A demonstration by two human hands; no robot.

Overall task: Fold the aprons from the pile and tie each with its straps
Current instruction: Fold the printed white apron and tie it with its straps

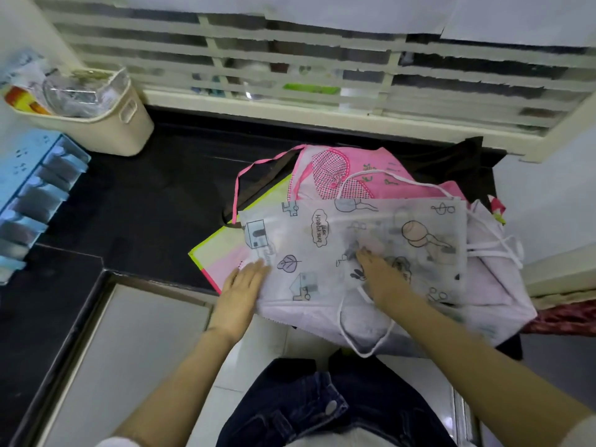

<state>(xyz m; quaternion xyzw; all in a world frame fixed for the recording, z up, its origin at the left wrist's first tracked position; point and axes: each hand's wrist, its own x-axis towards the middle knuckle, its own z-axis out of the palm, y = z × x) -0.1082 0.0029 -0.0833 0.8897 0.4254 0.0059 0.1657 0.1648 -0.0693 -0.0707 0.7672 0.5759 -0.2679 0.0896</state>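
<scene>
A white translucent apron (325, 253) with cartoon prints lies flat on top of the pile on the black counter (145, 201). Its white strap (364, 337) loops over the counter's front edge. My left hand (242, 291) rests flat on the apron's left edge, fingers together. My right hand (380, 275) presses flat on the apron's middle. Under it lie a pink apron (342, 172) with a checked pocket and pink strap (245, 179), a yellow-edged sheet (219, 250), and dark cloth (458, 162) at the back.
A cream basket (106, 124) with plastic items stands at the back left. A blue rack (35, 195) lines the left wall. A barred window (322, 69) runs behind the counter. White wall meets the pile on the right.
</scene>
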